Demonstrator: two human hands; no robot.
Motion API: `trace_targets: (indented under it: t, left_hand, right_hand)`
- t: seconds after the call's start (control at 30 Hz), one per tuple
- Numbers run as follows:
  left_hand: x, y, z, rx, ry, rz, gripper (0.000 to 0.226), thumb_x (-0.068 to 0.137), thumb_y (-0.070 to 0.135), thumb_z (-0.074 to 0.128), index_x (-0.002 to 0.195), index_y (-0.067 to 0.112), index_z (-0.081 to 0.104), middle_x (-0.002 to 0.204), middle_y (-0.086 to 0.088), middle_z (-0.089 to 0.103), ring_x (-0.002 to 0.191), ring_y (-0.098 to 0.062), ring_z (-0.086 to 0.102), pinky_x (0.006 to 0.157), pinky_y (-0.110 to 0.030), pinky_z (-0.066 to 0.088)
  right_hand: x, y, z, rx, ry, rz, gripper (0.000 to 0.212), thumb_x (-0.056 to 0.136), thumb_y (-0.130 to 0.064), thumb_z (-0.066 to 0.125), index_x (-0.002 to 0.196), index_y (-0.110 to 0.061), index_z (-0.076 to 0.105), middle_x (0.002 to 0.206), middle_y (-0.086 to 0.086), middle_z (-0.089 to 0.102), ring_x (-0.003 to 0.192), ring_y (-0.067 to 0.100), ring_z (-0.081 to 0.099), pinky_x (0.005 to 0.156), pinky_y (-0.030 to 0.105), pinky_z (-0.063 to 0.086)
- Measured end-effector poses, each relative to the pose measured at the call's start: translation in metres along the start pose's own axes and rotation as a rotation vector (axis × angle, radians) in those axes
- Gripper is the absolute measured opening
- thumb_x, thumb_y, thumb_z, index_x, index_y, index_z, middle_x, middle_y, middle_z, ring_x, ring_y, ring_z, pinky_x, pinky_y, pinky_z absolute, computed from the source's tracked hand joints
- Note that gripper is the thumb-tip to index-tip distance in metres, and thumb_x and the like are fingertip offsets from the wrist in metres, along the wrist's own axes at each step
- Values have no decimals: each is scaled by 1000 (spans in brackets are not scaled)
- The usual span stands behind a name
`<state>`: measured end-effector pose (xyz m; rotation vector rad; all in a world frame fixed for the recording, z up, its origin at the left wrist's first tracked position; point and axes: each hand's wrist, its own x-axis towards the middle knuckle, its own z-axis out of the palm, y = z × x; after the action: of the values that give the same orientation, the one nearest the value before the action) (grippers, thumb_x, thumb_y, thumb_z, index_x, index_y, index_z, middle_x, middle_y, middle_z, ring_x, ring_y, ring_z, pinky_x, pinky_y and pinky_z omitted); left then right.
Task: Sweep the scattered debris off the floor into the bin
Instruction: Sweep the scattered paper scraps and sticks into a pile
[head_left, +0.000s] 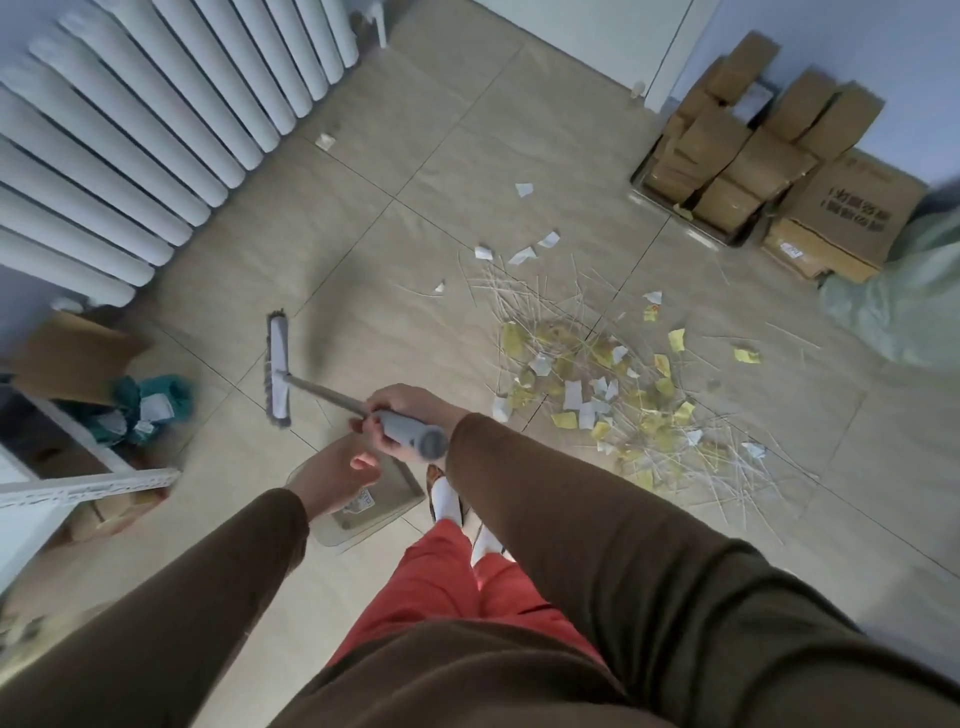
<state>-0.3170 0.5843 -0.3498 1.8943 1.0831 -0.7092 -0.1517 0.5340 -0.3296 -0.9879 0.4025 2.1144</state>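
A pile of debris (597, 384), made of thin pale sticks and white and yellow paper scraps, lies on the tiled floor right of centre. A few loose scraps (523, 189) lie beyond it. My right hand (400, 421) grips the grey handle end of a broom (276, 366), whose flat head is out to the left, away from the pile. My left hand (337, 470) hovers with bent fingers over the far rim of a translucent dustpan (379, 506) beside my feet. Whether it holds the pan is hidden.
A white radiator (156, 114) lines the left wall. Stacked cardboard boxes (753, 156) stand at the back right, with a pale green plastic bag (904, 296) at the right edge. At the left sit a white metal shelf rail (88, 486), a box and teal cloth (150, 400).
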Motion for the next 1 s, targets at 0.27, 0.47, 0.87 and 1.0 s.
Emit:
trace_targets:
  t: [0.27, 0.47, 0.87, 1.0]
  left_hand:
    - [11, -40, -22, -33, -76, -133, 40, 81, 38, 61, 116, 22, 70, 121, 0, 69, 109, -17, 63, 99, -36, 49]
    - [38, -15, -39, -42, -97, -37, 32, 95, 29, 57, 123, 15, 67, 128, -5, 67, 116, -21, 61, 101, -34, 46]
    - [78, 33, -100, -156, -40, 70, 20, 94, 27, 62, 111, 20, 68, 117, -3, 68, 109, -20, 62, 91, -31, 46]
    - [94, 36, -128, -213, 33, 57, 12, 95, 25, 63, 106, 24, 67, 113, -2, 68, 108, -20, 62, 93, -34, 47]
  right_hand:
    - [43, -26, -1, -107, 161, -38, 11, 100, -7, 39, 96, -5, 48, 86, 8, 54, 39, 7, 57, 39, 15, 47]
    - [-51, -32, -67, 76, 344, -147, 4, 101, -8, 44, 99, -9, 47, 92, 14, 57, 43, 8, 51, 38, 15, 46]
    - [-108, -43, -31, 140, 433, -296, 28, 100, -3, 43, 123, -17, 49, 78, 13, 58, 38, 9, 46, 32, 17, 40]
    - [-43, -114, -11, 183, 210, -301, 8, 100, -7, 45, 94, -11, 44, 87, 13, 55, 37, 7, 48, 35, 15, 45]
